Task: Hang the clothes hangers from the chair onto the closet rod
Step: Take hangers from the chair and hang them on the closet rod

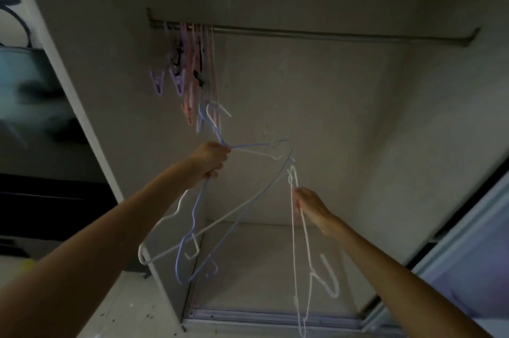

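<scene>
Both grips are busy: my left hand (210, 160) is curled tight round the necks of a bundle of hangers (192, 224), and my right hand (309, 206) pinches the top of a single white hanger (305, 263) that dangles below it.

Going by size, the closet (316, 106) fills the view, open at the front, with its floor panel low down and a shelf edge above. Across its upper part runs the closet rod (316, 34), mostly bare toward its right end. At its left end hangs a cluster of pink and purple hangers (192, 67), packed close.

My left bundle sits below that cluster, its hooks pointing up toward it but well short of the rod. It looks like a blue frame and at least one white, crossed over each other; blur keeps me from counting.

I judge these as thin coated wire: very light, springy, and quick to snag, with the shoulder notches likely to catch a neighbour. The neck just under the hook is the sensible hold, since it steers the hook. Gripping lower would let the frame swing. The chair is out of view.
</scene>
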Available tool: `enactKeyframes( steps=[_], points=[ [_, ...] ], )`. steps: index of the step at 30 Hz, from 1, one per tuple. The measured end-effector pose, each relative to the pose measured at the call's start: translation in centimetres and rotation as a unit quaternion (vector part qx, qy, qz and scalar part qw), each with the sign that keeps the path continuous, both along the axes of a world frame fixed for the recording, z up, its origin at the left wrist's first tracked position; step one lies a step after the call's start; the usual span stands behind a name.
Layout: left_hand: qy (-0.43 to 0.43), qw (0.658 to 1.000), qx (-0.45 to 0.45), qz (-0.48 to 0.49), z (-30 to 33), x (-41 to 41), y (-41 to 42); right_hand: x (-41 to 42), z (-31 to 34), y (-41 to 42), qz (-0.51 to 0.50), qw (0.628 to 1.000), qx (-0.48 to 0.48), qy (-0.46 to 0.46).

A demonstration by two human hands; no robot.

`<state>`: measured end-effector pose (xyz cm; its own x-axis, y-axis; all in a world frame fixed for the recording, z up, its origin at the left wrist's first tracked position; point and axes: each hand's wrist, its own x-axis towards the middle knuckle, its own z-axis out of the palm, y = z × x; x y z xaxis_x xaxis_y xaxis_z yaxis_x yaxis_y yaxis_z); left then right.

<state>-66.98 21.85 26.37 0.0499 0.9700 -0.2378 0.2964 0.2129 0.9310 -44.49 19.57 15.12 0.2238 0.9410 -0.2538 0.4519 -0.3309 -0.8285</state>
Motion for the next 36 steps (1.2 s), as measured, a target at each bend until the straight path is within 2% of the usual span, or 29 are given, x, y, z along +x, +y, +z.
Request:
enactKeyframes(
  steps=[2, 4, 6, 8, 11, 17, 20, 23, 26, 31, 34, 36],
  points=[
    [0.053, 0.998, 0.021, 0.008, -1.2, 1.6, 1.2, 2.7, 0.0, 0.4, -0.040, 0.997, 0.018, -0.055],
    [0.113, 0.992, 0.063, 0.012, -2.4, 2.8, 2.3, 5.0, 0.4, 0.6, -0.076, 0.996, 0.009, -0.036],
    [0.132, 0.986, 0.099, 0.015, -3.5, 4.1, 3.3, 7.4, 0.5, 1.2, -0.121, 0.992, 0.003, -0.016],
    [0.112, 0.986, 0.126, -0.007, -4.0, 5.5, 3.7, 9.2, 1.0, 1.3, -0.144, 0.988, 0.018, -0.045],
    [0.034, 0.990, 0.127, -0.046, -4.8, 7.5, 4.1, 10.4, 1.0, 1.0, -0.162, 0.980, 0.025, -0.116],
    [0.000, 0.989, 0.146, -0.014, -6.7, 9.3, 5.4, 9.8, -0.1, 0.9, -0.232, 0.959, 0.157, -0.036],
    [-0.018, 0.992, 0.124, -0.017, -7.5, 9.4, 5.9, 10.1, -0.2, 0.4, -0.221, 0.959, 0.175, -0.030],
    [-0.010, 0.999, 0.049, -0.017, -7.9, 8.7, 6.3, 11.5, 0.8, 0.2, -0.209, 0.966, 0.154, -0.010],
    [-0.017, 1.000, 0.013, 0.021, -8.1, 7.5, 6.6, 12.7, 2.7, -0.2, -0.145, 0.980, 0.130, 0.051],
    [-0.061, 0.997, -0.014, 0.040, -8.1, 6.8, 6.5, 13.3, 5.2, -1.0, -0.025, 0.993, 0.111, 0.028],
    [-0.057, 0.997, -0.031, 0.049, -8.9, 6.5, 6.7, 13.6, 5.8, -1.2, 0.030, 0.992, 0.094, 0.074],
    [-0.108, 0.992, -0.050, 0.048, -9.5, 6.5, 6.8, 13.8, 5.8, -1.1, 0.036, 0.989, 0.094, 0.106]
  ],
)
